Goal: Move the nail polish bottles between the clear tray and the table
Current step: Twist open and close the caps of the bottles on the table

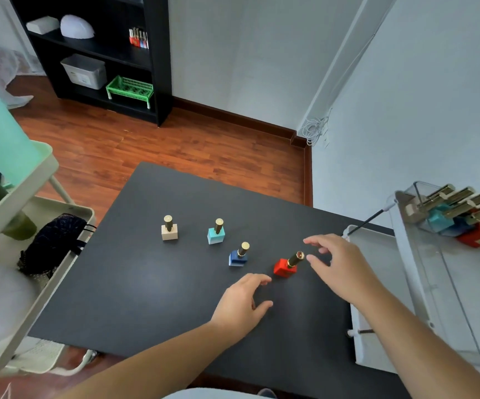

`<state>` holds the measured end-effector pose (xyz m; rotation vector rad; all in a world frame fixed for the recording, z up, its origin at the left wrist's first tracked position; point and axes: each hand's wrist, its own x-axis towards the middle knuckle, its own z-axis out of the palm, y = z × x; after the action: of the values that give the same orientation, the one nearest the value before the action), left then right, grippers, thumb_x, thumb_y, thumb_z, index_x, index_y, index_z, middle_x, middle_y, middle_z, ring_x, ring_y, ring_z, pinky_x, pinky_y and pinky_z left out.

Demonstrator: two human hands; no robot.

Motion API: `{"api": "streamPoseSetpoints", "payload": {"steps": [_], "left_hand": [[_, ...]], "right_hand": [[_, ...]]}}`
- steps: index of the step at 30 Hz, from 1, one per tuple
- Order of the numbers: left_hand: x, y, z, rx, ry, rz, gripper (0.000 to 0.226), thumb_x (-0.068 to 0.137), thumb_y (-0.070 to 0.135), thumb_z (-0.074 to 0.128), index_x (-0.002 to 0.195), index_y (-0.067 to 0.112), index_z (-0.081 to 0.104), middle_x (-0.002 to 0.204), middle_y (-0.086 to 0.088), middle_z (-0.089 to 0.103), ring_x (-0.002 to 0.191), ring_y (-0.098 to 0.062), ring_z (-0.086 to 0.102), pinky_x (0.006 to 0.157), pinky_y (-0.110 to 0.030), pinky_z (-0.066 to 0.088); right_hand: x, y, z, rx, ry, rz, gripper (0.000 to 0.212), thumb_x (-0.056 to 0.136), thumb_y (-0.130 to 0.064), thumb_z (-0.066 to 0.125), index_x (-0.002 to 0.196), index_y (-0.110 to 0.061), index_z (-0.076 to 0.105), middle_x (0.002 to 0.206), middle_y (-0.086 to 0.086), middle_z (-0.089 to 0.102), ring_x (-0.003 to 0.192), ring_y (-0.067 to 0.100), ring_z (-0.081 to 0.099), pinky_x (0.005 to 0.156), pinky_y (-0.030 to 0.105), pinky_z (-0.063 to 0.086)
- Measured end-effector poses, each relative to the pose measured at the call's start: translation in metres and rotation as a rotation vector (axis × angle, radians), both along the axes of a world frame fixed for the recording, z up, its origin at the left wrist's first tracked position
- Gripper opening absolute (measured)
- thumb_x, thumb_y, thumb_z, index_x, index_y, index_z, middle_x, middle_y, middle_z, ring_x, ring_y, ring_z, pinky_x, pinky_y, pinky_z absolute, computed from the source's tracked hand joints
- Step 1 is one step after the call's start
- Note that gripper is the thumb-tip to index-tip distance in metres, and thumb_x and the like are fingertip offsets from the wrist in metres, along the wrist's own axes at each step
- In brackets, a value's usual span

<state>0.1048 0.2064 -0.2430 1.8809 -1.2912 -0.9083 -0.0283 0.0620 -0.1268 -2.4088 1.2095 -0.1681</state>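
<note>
Several nail polish bottles with gold caps stand on the dark table (135, 283): a cream bottle (169, 231), a light blue bottle (215, 235), a dark blue bottle (238, 257) and a red bottle (285, 267). My right hand (336, 263) hovers just right of the red bottle's cap with fingers spread, holding nothing. My left hand (241, 306) rests low over the table in front of the red bottle, open. The clear tray (414, 194) at the right holds several more bottles (463, 217) lying close together.
A white cart (382, 298) at the right edge carries the clear tray. A pale green trolley (31, 226) with a dark bag stands at the left. A black shelf (103, 53) is across the wooden floor.
</note>
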Motion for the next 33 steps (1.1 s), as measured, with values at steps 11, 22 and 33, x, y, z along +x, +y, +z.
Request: {"api": "streamPoseSetpoints", "payload": {"steps": [11,22,33], "left_hand": [[-0.007,-0.067,-0.006,-0.063,0.14,0.059,0.036,0.084,0.018,0.068,0.118,0.024,0.056,0.11,0.006,0.062,0.075,-0.005,0.053,0.081,-0.022,0.046],[-0.004,-0.062,-0.013,-0.117,0.143,0.034,0.022,0.083,0.017,0.069,0.104,0.023,0.068,0.093,0.009,0.067,0.066,0.003,0.052,0.065,-0.011,0.037],[-0.004,-0.062,-0.015,-0.146,0.138,0.041,0.025,0.082,0.017,0.07,0.106,0.024,0.069,0.097,0.009,0.07,0.076,0.016,0.049,0.067,-0.003,0.035]], "right_hand": [[0.014,-0.006,-0.012,0.013,0.132,0.183,0.033,0.085,-0.008,0.062,0.113,-0.026,0.064,0.107,-0.005,0.062,0.093,0.012,0.059,0.086,0.028,0.049],[0.017,-0.007,-0.014,-0.049,0.253,0.137,0.028,0.079,-0.044,0.067,0.093,-0.022,0.058,0.08,-0.007,0.059,0.077,0.016,0.059,0.069,0.029,0.049],[0.011,-0.005,-0.013,-0.028,0.227,0.216,0.026,0.083,-0.031,0.066,0.108,-0.025,0.061,0.088,-0.005,0.063,0.082,0.017,0.06,0.075,0.031,0.05]]}}
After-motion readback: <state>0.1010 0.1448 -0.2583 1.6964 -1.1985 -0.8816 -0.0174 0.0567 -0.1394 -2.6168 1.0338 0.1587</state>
